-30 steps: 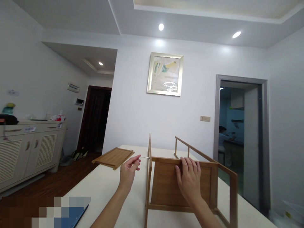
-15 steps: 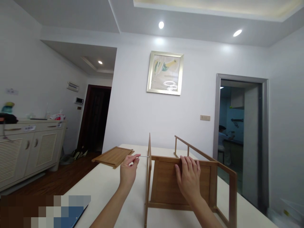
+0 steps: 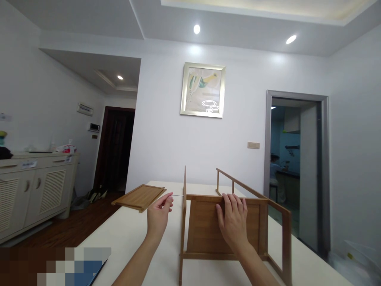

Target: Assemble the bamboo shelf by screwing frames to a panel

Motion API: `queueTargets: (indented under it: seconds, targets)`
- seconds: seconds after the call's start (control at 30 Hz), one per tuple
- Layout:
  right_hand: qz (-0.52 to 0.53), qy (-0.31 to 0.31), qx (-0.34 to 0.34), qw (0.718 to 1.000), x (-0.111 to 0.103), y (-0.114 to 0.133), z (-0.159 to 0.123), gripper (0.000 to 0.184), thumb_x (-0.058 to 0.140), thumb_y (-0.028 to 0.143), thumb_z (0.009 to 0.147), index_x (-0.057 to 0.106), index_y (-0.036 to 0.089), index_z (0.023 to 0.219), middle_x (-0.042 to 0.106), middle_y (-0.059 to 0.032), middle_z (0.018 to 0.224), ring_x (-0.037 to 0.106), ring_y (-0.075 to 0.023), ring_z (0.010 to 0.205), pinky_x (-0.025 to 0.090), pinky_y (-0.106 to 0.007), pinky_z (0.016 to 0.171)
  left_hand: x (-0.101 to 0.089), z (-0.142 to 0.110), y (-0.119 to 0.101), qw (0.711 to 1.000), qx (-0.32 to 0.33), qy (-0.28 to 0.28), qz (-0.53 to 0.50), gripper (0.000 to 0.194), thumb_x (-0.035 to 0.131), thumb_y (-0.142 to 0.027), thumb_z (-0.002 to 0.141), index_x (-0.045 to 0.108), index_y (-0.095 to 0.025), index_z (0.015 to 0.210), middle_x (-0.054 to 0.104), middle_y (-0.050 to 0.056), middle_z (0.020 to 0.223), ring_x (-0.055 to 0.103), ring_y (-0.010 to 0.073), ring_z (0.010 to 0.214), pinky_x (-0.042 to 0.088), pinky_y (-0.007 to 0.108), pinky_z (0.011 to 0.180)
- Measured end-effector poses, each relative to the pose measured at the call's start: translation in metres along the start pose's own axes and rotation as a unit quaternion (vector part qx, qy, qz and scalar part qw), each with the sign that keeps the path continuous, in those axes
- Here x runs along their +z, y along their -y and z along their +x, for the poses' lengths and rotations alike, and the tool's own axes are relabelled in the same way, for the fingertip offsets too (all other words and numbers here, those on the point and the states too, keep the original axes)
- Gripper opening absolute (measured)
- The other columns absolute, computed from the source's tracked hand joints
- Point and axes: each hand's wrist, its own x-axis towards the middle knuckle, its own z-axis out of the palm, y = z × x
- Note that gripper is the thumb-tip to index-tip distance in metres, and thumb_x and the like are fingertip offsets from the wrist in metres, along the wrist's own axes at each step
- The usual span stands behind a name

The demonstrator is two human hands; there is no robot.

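My left hand is closed, pinching a thin metal rod that looks like a hex key. Its far end meets the outer face of the upright wooden side frame; the end itself is too small to make out. My right hand grips the top edge of a wooden shelf panel, thumb on the near face and fingers over the edge. This panel stands on its side between the left side frame and a second side frame on the right.
Another wooden panel lies flat on the white table, left of my left hand. A white cabinet stands at the far left. A person is beyond the doorway on the right.
The whole view has shifted slightly. My left hand still pinches the rod at the side frame, its fingers turned a little. My right hand keeps its place on the panel.
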Motion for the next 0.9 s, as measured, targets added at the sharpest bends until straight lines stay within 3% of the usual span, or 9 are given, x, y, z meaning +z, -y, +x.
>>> queueTargets:
  seconds: [0.43, 0.9]
  targets:
    - [0.003, 0.004, 0.007, 1.0, -0.002, 0.001, 0.001, 0.043, 0.042, 0.036, 0.091, 0.048, 0.015, 0.129, 0.058, -0.0153, 0.121, 0.042, -0.0295, 0.123, 0.024, -0.056, 0.106, 0.001, 0.002, 0.004, 1.0, 0.01, 0.011, -0.025, 0.038, 0.072, -0.042, 0.069, 0.074, -0.014, 0.094, 0.074, 0.008, 0.082, 0.069, 0.0189, 0.074, 0.059, 0.032, 0.07]
    - [-0.003, 0.008, 0.007, 1.0, -0.002, 0.002, 0.001, 0.04, 0.044, 0.035, 0.091, 0.049, 0.015, 0.126, 0.058, -0.015, 0.12, 0.043, -0.0301, 0.121, 0.024, -0.056, 0.107, 0.001, 0.006, 0.01, 0.997, 0.021, 0.045, -0.053, 0.036, 0.07, -0.042, 0.072, 0.071, -0.014, 0.094, 0.072, 0.011, 0.1, 0.068, 0.0212, 0.093, 0.055, 0.035, 0.086]
